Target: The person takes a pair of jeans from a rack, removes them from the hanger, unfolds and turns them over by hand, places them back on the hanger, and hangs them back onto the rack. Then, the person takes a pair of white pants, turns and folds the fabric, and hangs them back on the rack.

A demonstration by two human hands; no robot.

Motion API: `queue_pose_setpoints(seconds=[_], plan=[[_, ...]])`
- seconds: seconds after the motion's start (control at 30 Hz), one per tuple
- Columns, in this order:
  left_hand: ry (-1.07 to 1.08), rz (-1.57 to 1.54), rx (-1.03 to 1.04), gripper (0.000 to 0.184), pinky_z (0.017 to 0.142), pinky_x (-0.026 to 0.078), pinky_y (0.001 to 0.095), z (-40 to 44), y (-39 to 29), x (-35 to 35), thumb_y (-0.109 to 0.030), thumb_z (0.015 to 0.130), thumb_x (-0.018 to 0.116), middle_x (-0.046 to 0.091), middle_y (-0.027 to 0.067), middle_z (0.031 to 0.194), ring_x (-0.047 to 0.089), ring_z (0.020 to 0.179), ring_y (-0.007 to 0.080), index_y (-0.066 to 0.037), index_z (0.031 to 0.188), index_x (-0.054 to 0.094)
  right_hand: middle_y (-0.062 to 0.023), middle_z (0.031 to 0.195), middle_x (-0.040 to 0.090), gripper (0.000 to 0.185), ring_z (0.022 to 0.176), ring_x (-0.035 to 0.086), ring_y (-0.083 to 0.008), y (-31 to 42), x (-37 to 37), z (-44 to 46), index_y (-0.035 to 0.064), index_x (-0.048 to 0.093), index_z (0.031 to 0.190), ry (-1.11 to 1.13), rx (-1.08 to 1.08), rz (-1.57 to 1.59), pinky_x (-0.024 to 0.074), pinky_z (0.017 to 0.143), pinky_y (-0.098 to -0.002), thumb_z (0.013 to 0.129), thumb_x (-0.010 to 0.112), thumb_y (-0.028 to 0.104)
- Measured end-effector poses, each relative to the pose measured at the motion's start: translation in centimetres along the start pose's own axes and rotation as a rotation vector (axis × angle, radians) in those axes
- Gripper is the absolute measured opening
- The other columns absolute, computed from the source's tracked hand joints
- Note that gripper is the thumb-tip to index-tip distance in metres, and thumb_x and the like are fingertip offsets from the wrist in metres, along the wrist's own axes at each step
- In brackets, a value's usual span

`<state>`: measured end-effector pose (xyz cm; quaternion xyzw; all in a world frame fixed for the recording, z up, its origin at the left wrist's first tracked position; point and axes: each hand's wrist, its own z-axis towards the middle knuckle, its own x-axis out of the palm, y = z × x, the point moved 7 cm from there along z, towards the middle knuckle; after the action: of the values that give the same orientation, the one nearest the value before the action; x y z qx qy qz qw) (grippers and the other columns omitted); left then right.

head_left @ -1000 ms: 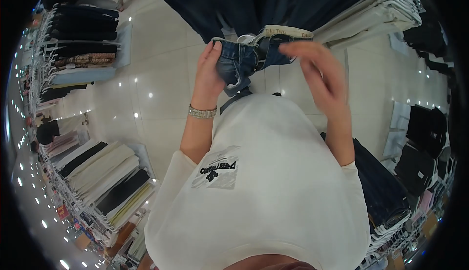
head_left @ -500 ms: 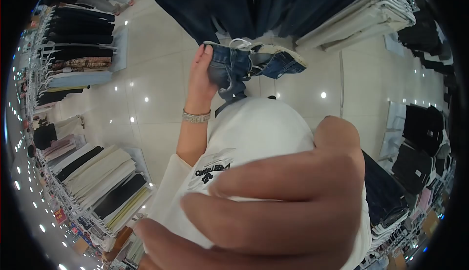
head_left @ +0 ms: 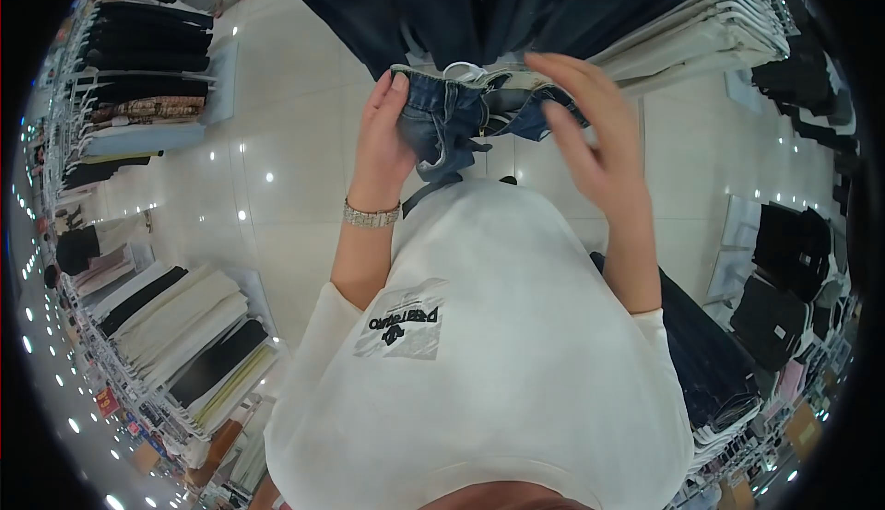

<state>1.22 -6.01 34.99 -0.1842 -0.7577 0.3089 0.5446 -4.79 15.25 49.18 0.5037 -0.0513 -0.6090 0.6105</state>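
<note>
Both hands are up front, and the blue jeans [head_left: 433, 121] hang at 12 o'clock, just above the belly of the white shirt [head_left: 516, 326]. Here's the left hand [head_left: 382, 146] at 11 o'clock, its grip narrow and firm, thumb on the front of the waistband [head_left: 426, 79], fingers tucked behind the denim: a proper pinch, that. Over at 2 o'clock comes the right hand [head_left: 599, 146], blurred a little, thumb low, forefinger high, the far end of the jeans between them; whether that grip closes on the cloth or only brushes it, I can't tell. The front gapes in the middle, and a white loop [head_left: 464, 72] pokes up behind the waistband. For tidy handling, I'd say, let the left pinch do the anchoring, close the right thumb and forefinger on the very edge, and keep both ends level so the waistband lies flat. Gentle tension, no yanking: that loose front flap looks ready to fold over on itself, and the loop could snag a finger. Holding the cloth a touch away from the shirt would help too, as would steering clear of the dark trousers [head_left: 406, 12] crowding close at 12 o'clock and the pale trousers [head_left: 701, 53] on hangers at 2. A chunky bracelet [head_left: 371, 216] sits on the left wrist, and the shiny floor [head_left: 304, 141] stretches off towards 10 o'clock.
</note>
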Motion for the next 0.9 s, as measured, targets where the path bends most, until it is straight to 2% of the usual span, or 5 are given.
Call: queue_pose_setpoints(seconds=[0.17, 0.37, 0.47, 0.67, 0.9], plan=[[0.031, 0.055, -0.059, 0.02, 0.085, 0.057, 0.0316, 0.2, 0.1, 1.2, -0.018, 0.102, 0.059, 0.07, 0.0058, 0.105, 0.069, 0.096, 0.016, -0.004, 0.115, 0.062, -0.0109, 0.121, 0.068, 0.03, 0.107, 0.063, -0.0273, -7.7, 6.3, -1.7, 0.003, 0.067, 0.121, 0.126, 0.089, 0.099, 0.0496, 0.092, -0.0333, 0.091, 0.068, 0.011], [-0.029, 0.078, -0.056, 0.019, 0.082, 0.057, 0.0306, 0.5, -0.1, 0.4, -0.017, 0.101, 0.061, 0.069, 0.0042, 0.102, 0.069, 0.092, 0.0149, -0.004, 0.114, 0.061, -0.0073, 0.102, 0.072, 0.016, 0.095, 0.064, -0.02, -10.6, 6.9, -4.2, 0.0008, 0.072, 0.099, 0.089, 0.586, 0.466, 0.0493, 0.086, -0.0297, 0.092, 0.07, 0.015], [-0.079, 0.057, -0.045, 0.018, 0.081, 0.058, 0.031, 0.6, 0.0, 0.3, -0.018, 0.101, 0.061, 0.069, 0.0041, 0.101, 0.069, 0.091, 0.0146, -0.004, 0.112, 0.061, -0.0045, 0.094, 0.071, 0.015, 0.081, 0.062, -0.0142, -7.5, 4.8, -2.7, -0.0003, 0.069, 0.094, -0.115, 0.072, 0.034, 0.0494, 0.075, -0.0274, 0.093, 0.07, 0.015], [-0.079, 0.06, -0.003, 0.016, 0.08, 0.058, 0.0308, 0.9, -0.5, 0.7, -0.019, 0.102, 0.06, 0.069, 0.0043, 0.1, 0.069, 0.09, 0.0146, -0.005, 0.108, 0.062, 0.0014, 0.086, 0.065, 0.024, 0.077, 0.056, -0.0069, -10.3, 8.2, -5.9, 0.0018, 0.068, 0.098, -0.035, 0.702, 0.793, 0.0469, 0.069, -0.0246, 0.1, 0.064, 0.025], [-0.087, 0.074, 0.04, 0.019, 0.079, 0.059, 0.032, 0.8, -1.0, 0.6, -0.019, 0.103, 0.056, 0.072, 0.0074, 0.1, 0.072, 0.089, 0.018, -0.003, 0.11, 0.062, 0.0036, 0.081, 0.063, 0.025, 0.072, 0.055, -0.0039, -10.0, 8.6, -6.5, 0.0043, 0.068, 0.101, -0.048, 0.793, 0.966, 0.0437, 0.064, -0.0217, 0.1, 0.063, 0.029]])
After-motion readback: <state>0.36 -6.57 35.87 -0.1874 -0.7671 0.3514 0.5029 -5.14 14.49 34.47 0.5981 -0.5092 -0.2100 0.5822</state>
